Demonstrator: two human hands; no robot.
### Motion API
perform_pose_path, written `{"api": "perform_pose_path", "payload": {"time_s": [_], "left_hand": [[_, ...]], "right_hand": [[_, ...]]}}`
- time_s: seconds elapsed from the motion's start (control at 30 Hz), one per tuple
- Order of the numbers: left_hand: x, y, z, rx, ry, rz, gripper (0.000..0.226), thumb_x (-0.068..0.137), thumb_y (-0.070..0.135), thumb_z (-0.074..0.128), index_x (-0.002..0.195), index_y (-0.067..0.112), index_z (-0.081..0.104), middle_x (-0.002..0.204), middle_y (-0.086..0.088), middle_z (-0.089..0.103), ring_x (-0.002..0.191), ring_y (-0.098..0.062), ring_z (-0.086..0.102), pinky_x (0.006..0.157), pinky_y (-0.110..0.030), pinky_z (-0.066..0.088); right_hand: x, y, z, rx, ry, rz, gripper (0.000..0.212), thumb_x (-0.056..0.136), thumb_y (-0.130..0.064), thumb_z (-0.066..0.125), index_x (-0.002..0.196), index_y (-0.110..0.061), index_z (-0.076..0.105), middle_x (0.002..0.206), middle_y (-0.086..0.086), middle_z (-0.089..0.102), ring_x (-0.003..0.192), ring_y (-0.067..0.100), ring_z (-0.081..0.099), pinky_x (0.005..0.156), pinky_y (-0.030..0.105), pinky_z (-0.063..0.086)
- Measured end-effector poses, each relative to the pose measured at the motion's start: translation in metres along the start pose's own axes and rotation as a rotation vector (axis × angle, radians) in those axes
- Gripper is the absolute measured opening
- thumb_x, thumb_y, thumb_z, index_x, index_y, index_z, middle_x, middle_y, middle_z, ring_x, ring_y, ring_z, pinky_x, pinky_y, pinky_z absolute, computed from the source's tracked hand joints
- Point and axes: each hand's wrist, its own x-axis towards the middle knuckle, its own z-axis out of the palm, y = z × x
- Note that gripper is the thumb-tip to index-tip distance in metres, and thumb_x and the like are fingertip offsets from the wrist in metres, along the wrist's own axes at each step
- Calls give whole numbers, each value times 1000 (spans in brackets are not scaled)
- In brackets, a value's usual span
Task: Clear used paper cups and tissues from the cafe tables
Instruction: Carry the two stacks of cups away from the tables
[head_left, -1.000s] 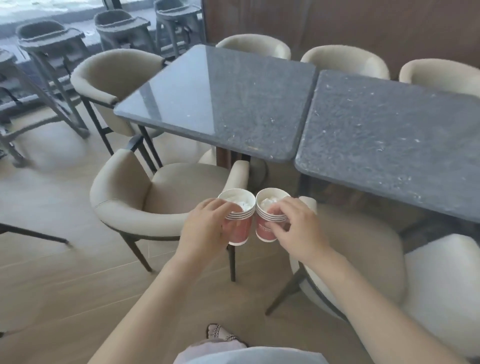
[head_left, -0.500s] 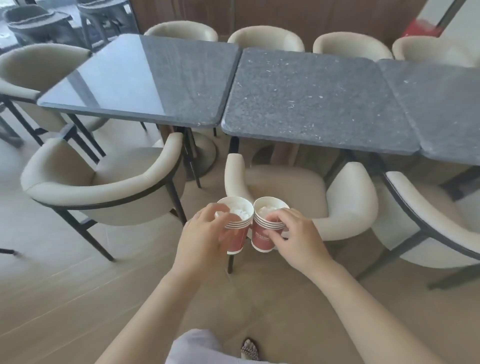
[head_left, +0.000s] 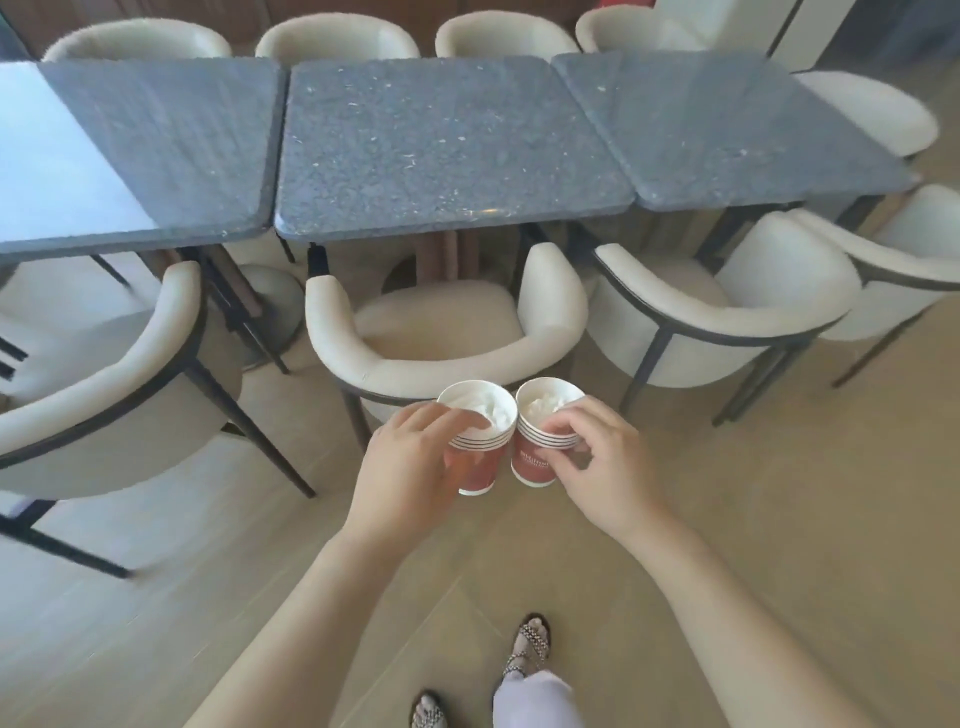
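Two stacks of red paper cups with white striped rims are held side by side in front of me, above the floor. My left hand (head_left: 410, 462) grips the left stack (head_left: 480, 441), whose top cup holds crumpled white tissue (head_left: 485, 408). My right hand (head_left: 597, 457) grips the right stack (head_left: 540, 447), which also has white tissue (head_left: 545, 405) stuffed in its top. The two stacks touch at their rims. The lower cups are partly hidden by my fingers.
A row of three dark speckled stone tables (head_left: 447, 150) runs across the view ahead. Cream armchairs with dark metal legs stand on both sides, one (head_left: 447, 332) directly in front of the cups. Light wooden floor (head_left: 779, 519) lies under me; my sandalled feet (head_left: 527, 644) show below.
The view has moved right along the table row, bringing a third table and more chairs into sight. Both hands keep holding the cup stacks together in the same way.
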Motion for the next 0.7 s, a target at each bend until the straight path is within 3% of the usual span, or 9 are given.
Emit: {"api": "perform_pose_path", "payload": {"time_s": [0.13, 0.27, 0.37, 0.7], "left_hand": [[3, 36, 23, 1, -45, 62, 18, 76, 19, 74, 92, 19, 67, 93, 5, 69, 88, -25, 61, 69, -34, 48], [33, 85, 56, 3, -69, 146, 13, 79, 25, 68, 91, 21, 65, 91, 6, 67, 88, -22, 60, 68, -35, 49], [67, 133, 100, -5, -76, 209, 14, 76, 23, 67, 89, 18, 66, 92, 4, 67, 88, -25, 61, 72, -39, 51], [192, 324, 273, -15, -158, 467, 23, 73, 9, 73, 95, 12, 67, 110, -4, 63, 105, -29, 58, 90, -46, 46]], "right_hand": [[-20, 32, -40, -10, 18, 16, 29, 67, -3, 76, 82, -23, 61, 87, -10, 58, 81, 12, 57, 68, 36, 53], [-29, 76, -85, -16, 94, 41, 31, 65, 0, 78, 83, -20, 63, 87, -8, 58, 82, 10, 54, 74, 24, 49], [-33, 123, -131, -61, 156, 75, 30, 64, 1, 79, 83, -17, 64, 86, -6, 59, 82, 13, 53, 73, 15, 38], [-49, 293, -324, -235, 345, 264, 23, 68, 0, 76, 85, -13, 68, 90, 0, 60, 86, 22, 58, 70, 24, 43]]}}
